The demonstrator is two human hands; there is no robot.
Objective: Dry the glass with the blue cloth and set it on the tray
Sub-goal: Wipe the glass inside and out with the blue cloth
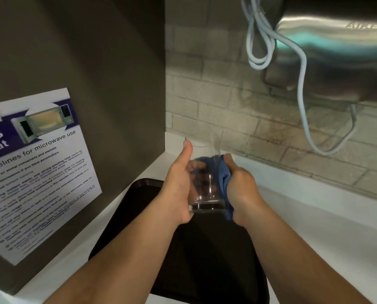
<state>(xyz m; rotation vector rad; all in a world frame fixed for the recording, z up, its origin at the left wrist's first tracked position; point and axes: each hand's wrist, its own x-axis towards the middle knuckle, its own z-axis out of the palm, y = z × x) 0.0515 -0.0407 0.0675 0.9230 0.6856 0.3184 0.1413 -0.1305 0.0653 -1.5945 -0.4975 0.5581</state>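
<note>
2 hands raised above the tray (143, 194), left hand (178, 185) gripping the glass (205, 183), right hand (240, 185) clutching the blue cloth (223, 178) against it

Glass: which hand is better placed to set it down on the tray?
Left. The left hand already grips the glass directly over the black tray. The right hand is bunched around the blue cloth against the glass.
</note>
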